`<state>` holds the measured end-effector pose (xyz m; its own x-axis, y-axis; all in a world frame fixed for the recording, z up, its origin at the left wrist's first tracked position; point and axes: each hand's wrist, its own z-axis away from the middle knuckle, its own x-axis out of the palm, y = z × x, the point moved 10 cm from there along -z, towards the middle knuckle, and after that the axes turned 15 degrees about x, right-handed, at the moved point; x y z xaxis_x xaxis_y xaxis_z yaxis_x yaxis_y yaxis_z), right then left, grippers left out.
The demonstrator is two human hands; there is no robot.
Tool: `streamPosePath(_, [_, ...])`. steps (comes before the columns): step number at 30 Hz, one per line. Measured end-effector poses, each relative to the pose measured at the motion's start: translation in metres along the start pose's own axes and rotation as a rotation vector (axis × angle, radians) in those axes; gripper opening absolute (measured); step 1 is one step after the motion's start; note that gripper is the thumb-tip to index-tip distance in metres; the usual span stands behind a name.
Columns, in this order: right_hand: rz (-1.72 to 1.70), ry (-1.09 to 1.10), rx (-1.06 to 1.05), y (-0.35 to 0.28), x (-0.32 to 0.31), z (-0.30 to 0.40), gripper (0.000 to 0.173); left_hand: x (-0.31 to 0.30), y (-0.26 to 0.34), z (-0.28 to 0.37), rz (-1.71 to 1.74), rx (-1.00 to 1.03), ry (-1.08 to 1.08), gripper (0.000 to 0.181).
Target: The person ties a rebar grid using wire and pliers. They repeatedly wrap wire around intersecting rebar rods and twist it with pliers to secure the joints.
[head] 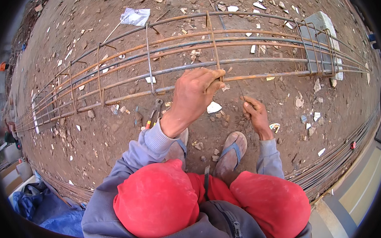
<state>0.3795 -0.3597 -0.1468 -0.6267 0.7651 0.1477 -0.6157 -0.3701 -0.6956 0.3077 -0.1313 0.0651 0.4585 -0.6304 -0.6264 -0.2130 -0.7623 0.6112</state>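
Note:
A long rebar cage (185, 67) of rusty bars and stirrups stretches across the ground before me. My left hand (197, 94) grips a stirrup (215, 44) at its lower corner, where it meets the nearest long bar (255, 76). Thumb and forefinger of my right hand (255, 114) pinch a thin, barely visible tie wire (241, 90), just on my side of that bar. End-cutting nippers (154, 112) with red and yellow handles lie on the dirt by my left wrist.
A concrete block (322, 33) props the cage at right; another support (43, 109) stands at far left. Loose steel rods (326, 167) lie along the lower right, a tape measure (353, 145) near them. Tile shards and a plastic bag (135, 16) litter the dirt. Blue tarpaulin (59, 217) is at lower left.

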Motion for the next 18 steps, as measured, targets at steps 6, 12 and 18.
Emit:
streamPosePath(6, [-0.168,-0.18,-0.077,-0.029,0.032,-0.007,0.03,0.006,-0.001,-0.001,-0.016,0.011,-0.01,0.028])
streamPosePath(12, [-0.088,-0.26,-0.181,-0.072,0.083,-0.002,0.032,0.004,-0.002,0.0,0.028,-0.023,0.005,0.027])
streamPosePath(18, [-0.074,-0.087,-0.329,-0.086,0.086,-0.002,0.027,0.001,-0.003,-0.006,0.082,-0.044,0.031,0.02])
